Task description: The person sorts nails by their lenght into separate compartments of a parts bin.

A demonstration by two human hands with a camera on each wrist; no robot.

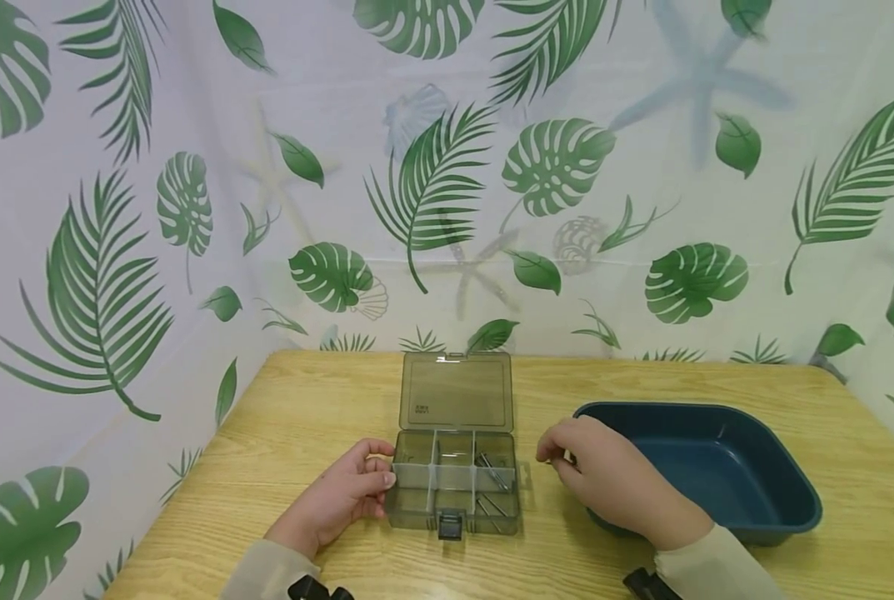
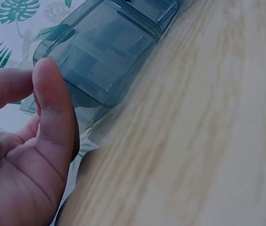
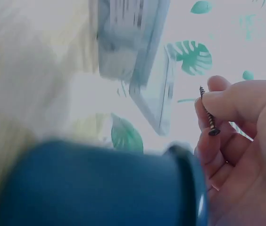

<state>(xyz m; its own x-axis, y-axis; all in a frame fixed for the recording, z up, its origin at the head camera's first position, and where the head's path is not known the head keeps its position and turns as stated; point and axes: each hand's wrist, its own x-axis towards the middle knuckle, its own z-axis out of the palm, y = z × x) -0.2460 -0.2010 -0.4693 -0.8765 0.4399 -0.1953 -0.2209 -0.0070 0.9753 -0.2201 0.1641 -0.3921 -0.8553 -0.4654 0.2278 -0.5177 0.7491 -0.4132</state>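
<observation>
A smoky clear compartment box (image 1: 452, 492) stands on the table with its lid (image 1: 456, 392) raised at the back. Dark screws (image 1: 493, 471) lie in its back right compartment, and thin metal screws (image 1: 491, 510) in the front right one. My left hand (image 1: 345, 492) holds the box by its left edge, thumb at the rim and fingers bent beside it. Between thumb and fingertips, my right hand (image 3: 241, 122) pinches a small dark screw (image 3: 208, 113), its point upward in the right wrist view. That hand hangs by the left rim of a blue basin (image 1: 716, 467).
The basin takes up the right side of the wooden table (image 1: 304, 400). A leaf-patterned cloth (image 1: 327, 200) hangs behind and to the left of the table. Bare wood shows between the box and the basin.
</observation>
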